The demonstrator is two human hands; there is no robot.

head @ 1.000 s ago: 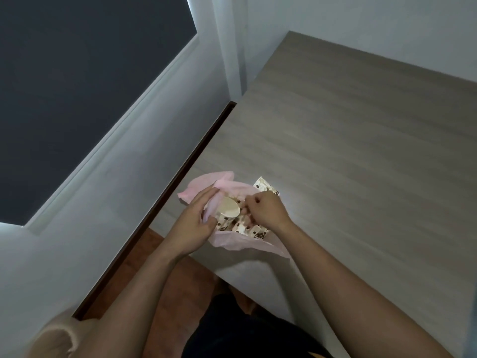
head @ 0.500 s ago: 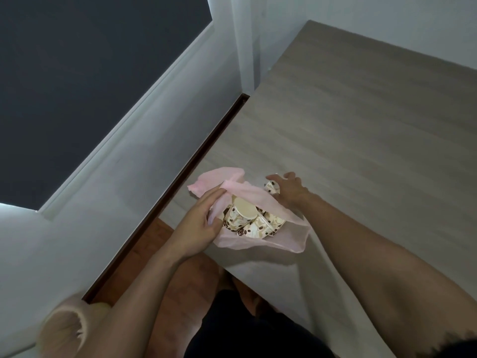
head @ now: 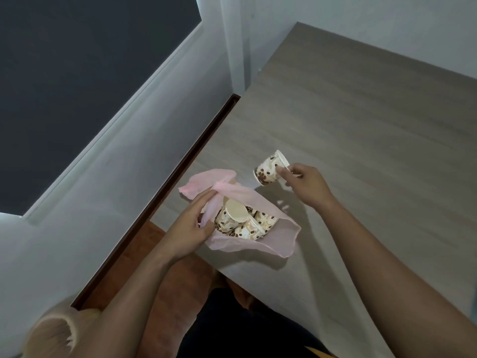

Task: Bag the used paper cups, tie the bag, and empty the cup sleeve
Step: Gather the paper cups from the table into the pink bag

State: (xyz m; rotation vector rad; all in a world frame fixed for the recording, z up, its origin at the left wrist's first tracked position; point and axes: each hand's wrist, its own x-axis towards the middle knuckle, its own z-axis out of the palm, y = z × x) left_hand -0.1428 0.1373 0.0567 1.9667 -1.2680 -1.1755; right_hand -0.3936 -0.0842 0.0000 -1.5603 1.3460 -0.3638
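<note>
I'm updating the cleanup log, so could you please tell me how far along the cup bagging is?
Done: several cups already lie in the pink bag on the table. In hand: the left hand holds the bag's mouth open while the right hand grips one more cup above the table. Left: bagging that cup, tying the bag and emptying the sleeve.

My left hand [head: 189, 227] is curled, fingers pinched closed on the bag's edge. My right hand [head: 305, 186] is extended ahead and to its right, fingertips gripping a cup.
</note>
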